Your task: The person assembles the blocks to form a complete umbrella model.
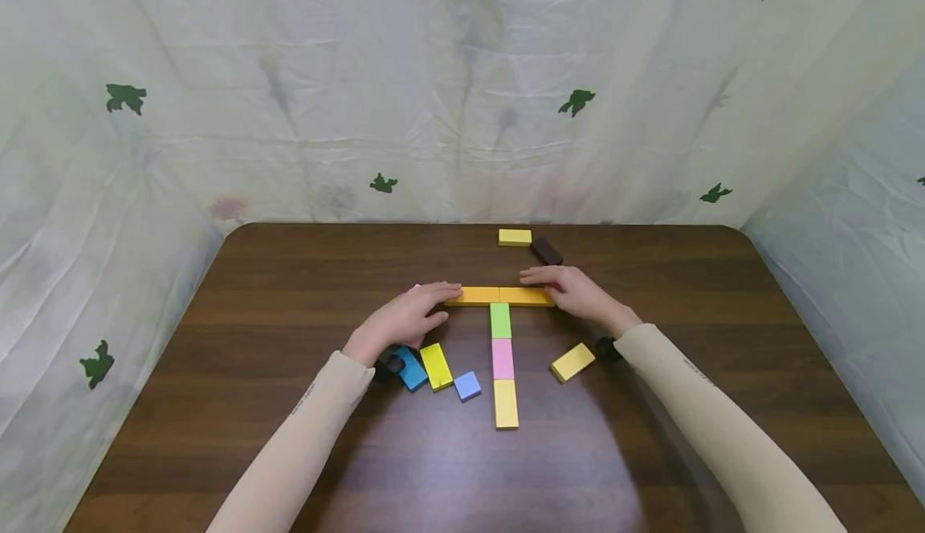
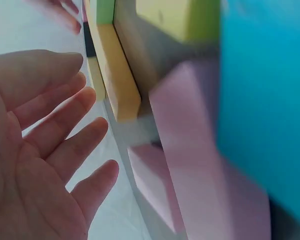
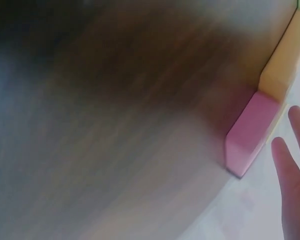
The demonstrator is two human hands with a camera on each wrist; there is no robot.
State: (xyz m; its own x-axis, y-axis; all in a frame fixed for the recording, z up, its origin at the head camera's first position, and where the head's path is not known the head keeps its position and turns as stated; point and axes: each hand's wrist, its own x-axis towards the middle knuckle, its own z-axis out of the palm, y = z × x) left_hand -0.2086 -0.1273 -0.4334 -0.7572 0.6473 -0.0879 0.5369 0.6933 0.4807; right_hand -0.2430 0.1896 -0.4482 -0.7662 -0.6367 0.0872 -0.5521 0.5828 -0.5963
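Two orange blocks lie end to end as a crossbar. From their middle a stem runs toward the person: a green block, a pink block and a pale yellow block. My left hand hovers at the bar's left end, fingers extended, palm holding nothing. Beneath it, pink blocks show in the left wrist view. Over the bar's right end is my right hand, fingers stretched out and gripping nothing. A magenta block sits against that end in the right wrist view, hidden by the hand from above.
Left of the stem lie a blue block, a bright yellow block and a small light-blue block. To its right is another yellow block. Behind the bar are a yellow block and a dark brown block.
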